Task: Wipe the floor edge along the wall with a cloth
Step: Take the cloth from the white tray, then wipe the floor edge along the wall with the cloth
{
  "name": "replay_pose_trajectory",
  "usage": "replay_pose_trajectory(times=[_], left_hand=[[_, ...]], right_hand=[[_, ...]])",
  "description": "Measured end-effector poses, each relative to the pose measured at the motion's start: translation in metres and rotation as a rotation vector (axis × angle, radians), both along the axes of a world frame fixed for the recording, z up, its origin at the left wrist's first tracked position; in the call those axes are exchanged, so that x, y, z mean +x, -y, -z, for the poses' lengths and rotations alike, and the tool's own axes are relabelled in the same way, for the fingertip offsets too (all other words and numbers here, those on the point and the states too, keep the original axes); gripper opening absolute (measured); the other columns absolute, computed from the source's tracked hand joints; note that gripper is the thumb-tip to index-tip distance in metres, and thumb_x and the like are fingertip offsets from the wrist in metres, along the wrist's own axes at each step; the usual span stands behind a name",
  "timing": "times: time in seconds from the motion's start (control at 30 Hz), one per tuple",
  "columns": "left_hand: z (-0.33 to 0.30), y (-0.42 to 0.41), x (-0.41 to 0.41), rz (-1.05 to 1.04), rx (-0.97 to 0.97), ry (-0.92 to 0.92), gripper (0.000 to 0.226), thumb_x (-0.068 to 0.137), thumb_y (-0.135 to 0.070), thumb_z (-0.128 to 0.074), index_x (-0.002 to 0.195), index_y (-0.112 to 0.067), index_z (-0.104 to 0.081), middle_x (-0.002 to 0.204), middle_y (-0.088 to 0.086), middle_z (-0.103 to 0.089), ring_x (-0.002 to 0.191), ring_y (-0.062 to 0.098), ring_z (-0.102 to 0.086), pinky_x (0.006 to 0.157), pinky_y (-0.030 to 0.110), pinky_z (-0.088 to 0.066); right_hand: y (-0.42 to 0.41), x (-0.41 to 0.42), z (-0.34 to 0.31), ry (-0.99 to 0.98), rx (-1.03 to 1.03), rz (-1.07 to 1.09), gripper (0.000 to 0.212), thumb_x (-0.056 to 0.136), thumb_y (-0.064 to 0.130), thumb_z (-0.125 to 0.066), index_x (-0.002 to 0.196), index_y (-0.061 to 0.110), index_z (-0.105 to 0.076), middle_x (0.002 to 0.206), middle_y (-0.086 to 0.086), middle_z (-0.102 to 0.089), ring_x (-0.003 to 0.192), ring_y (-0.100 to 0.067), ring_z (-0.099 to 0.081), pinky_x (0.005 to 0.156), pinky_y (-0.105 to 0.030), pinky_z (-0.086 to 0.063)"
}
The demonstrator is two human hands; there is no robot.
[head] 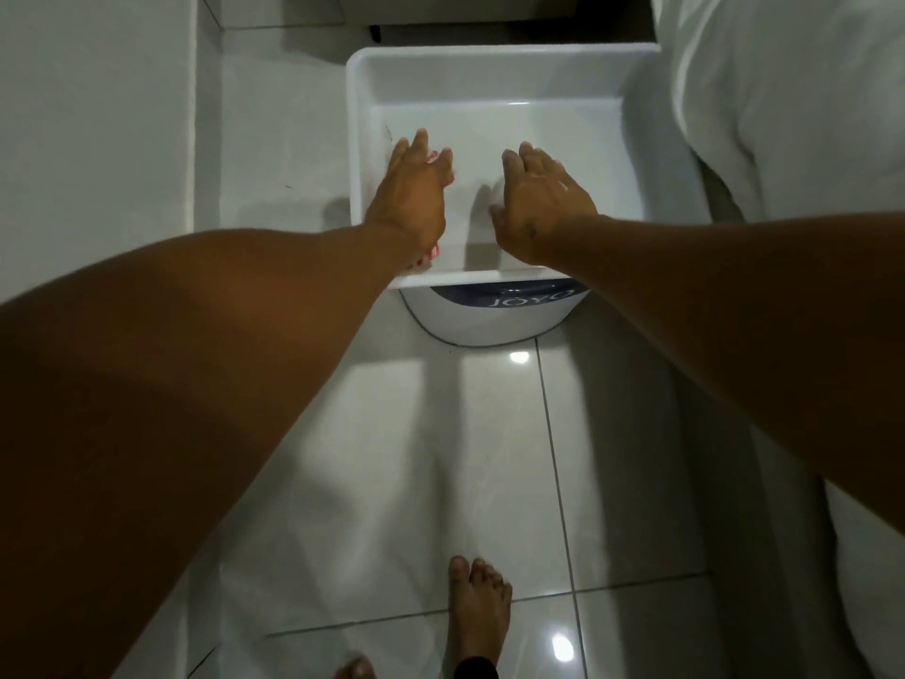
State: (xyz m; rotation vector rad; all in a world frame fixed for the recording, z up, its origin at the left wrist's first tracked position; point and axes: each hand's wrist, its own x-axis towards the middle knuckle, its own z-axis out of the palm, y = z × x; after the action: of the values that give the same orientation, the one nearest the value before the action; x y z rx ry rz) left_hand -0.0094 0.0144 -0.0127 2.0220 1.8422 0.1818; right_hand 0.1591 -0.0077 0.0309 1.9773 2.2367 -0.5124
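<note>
Both hands reach into a white rectangular tub (494, 80) at upper centre of the frame. Left hand (414, 198): fingers spread, with something pink (433, 254) showing beneath palm and fingers; whether it is the cloth, or gripped, cannot be told. Right hand (541, 203): grip wide, fingers spread, holding nothing visible. The tub sits on a white container (489, 318) marked in dark blue. Glossy tiled floor (440, 458) below; wall (93, 115) at upper left; white bedding (783, 115) at right. Bare foot (477, 615) at bottom centre.
</note>
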Motion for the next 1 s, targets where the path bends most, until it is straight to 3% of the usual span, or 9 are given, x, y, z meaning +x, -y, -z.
replay_pose_trajectory(times=[0.23,0.37,0.53,0.7,0.8,1.0], left_hand=[[-0.086,0.023,-0.015,-0.022,0.077,0.091,0.087,0.090,0.011,-0.068,0.161,-0.020,-0.028,0.173,0.006,-0.014,0.160,0.031,-0.010,0.126,0.044,-0.022],[-0.128,0.086,-0.050,-0.021,0.079,0.125,0.091,0.087,0.017,-0.065,0.161,-0.020,-0.028,0.173,0.007,-0.014,0.160,0.030,-0.008,0.126,0.042,-0.024],[-0.136,0.180,-0.126,-0.083,-0.061,0.182,0.088,0.090,0.020,-0.054,0.162,-0.020,-0.024,0.174,0.004,-0.006,0.161,0.024,0.000,0.127,0.040,-0.019],[-0.077,0.268,-0.180,-0.124,-0.185,0.060,0.087,0.092,0.016,-0.057,0.163,-0.019,-0.021,0.174,0.007,-0.005,0.161,0.028,0.001,0.128,0.042,-0.019],[-0.013,0.321,-0.204,-0.135,-0.303,0.020,0.085,0.094,0.013,-0.057,0.163,-0.018,-0.019,0.174,0.008,-0.004,0.161,0.029,0.001,0.130,0.043,-0.016],[0.124,0.405,-0.253,-0.166,-0.360,0.007,0.078,0.093,0.011,-0.055,0.161,-0.014,-0.026,0.172,0.015,-0.013,0.160,0.032,-0.006,0.131,0.045,-0.015]], right_hand=[[0.028,-0.034,-0.058,-0.033,0.078,0.013,0.067,0.107,0.035,-0.044,0.164,0.012,-0.015,0.172,-0.012,-0.010,0.159,-0.033,-0.009,0.125,-0.044,-0.011],[0.072,-0.066,-0.091,-0.068,0.095,-0.015,0.065,0.107,0.031,-0.042,0.163,0.010,-0.017,0.172,-0.014,-0.012,0.158,-0.031,-0.010,0.125,-0.042,-0.010],[0.148,-0.122,-0.095,-0.104,0.053,-0.174,0.063,0.107,0.028,-0.038,0.163,0.007,-0.018,0.171,-0.016,-0.013,0.158,-0.031,-0.010,0.125,-0.038,-0.007],[0.220,-0.177,-0.032,-0.106,-0.025,-0.246,0.065,0.105,0.032,-0.042,0.162,0.010,-0.021,0.171,-0.015,-0.016,0.158,-0.032,-0.013,0.124,-0.039,-0.009],[0.261,-0.197,0.030,-0.076,-0.131,-0.291,0.069,0.104,0.035,-0.047,0.162,0.008,-0.021,0.171,-0.017,-0.015,0.158,-0.033,-0.011,0.125,-0.040,-0.008],[0.327,-0.219,0.152,-0.057,-0.277,-0.318,0.073,0.105,0.039,-0.046,0.162,0.005,-0.017,0.171,-0.019,-0.008,0.159,-0.032,-0.005,0.125,-0.040,-0.004]])
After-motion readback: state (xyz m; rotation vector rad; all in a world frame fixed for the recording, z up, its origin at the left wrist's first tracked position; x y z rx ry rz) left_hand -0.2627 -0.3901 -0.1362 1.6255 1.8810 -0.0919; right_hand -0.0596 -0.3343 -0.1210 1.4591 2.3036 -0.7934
